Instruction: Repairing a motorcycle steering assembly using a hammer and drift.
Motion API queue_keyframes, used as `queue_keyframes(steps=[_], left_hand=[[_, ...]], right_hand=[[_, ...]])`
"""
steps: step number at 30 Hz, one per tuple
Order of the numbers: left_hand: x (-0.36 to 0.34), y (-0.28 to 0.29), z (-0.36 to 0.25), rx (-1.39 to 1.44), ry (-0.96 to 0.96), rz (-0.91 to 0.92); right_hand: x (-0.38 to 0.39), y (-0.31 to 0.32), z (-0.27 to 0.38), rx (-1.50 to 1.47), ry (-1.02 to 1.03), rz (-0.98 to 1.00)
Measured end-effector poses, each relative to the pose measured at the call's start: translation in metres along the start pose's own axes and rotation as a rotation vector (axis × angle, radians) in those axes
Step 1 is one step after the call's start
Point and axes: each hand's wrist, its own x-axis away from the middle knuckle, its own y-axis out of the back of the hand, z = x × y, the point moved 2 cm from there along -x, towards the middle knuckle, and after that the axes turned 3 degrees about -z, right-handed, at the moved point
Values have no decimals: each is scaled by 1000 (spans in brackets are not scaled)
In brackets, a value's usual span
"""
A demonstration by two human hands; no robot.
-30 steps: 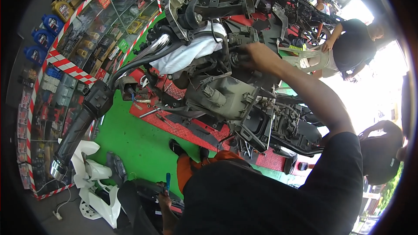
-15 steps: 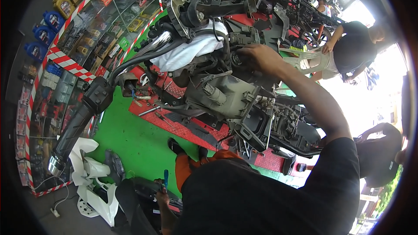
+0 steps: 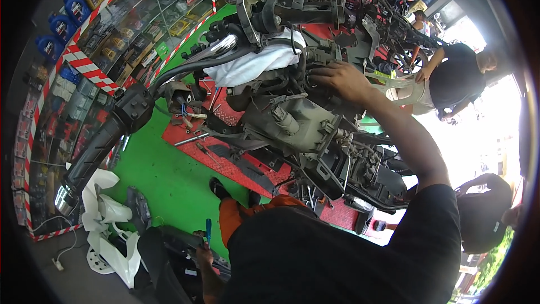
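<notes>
A partly stripped scooter (image 3: 298, 124) stands before me with its frame and dark inner panels bare. My right hand (image 3: 343, 81) reaches over its far side, knuckles up, fingers bent together over a dark part just right of the white cloth (image 3: 256, 65). What lies under those fingers is hidden. Low at my left side, my left hand (image 3: 205, 256) is closed around a screwdriver (image 3: 208, 229) with a blue handle pointing up. The scooter's handlebar grip (image 3: 93, 155) juts toward me on the left.
White body panels (image 3: 115, 236) and a black seat-like piece (image 3: 185, 264) lie at lower left. Loose tools lie on the red platform (image 3: 197, 149) over the green floor (image 3: 163, 180). A glass display case (image 3: 124, 39) lines the left. Another person (image 3: 455, 73) is at far right.
The view has shifted slightly, moving the scooter's front a little right in the picture. My right hand's fingers now cover the round dark part seen beside them before. The screwdriver stays in my left hand.
</notes>
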Motion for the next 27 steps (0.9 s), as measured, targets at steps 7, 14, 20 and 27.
queue_keyframes(steps=[7, 14, 20, 27], left_hand=[[5, -1, 6, -101, 26, 27], [4, -1, 7, -118, 68, 27], [-1, 7, -12, -168, 55, 38], [6, 16, -33, -76, 41, 7]], right_hand=[[-6, 10, 11, -324, -651, 143], [-11, -3, -1, -338, -510, 123], [-6, 11, 19, -319, -207, -169], [-25, 6, 9, -197, -736, 406]])
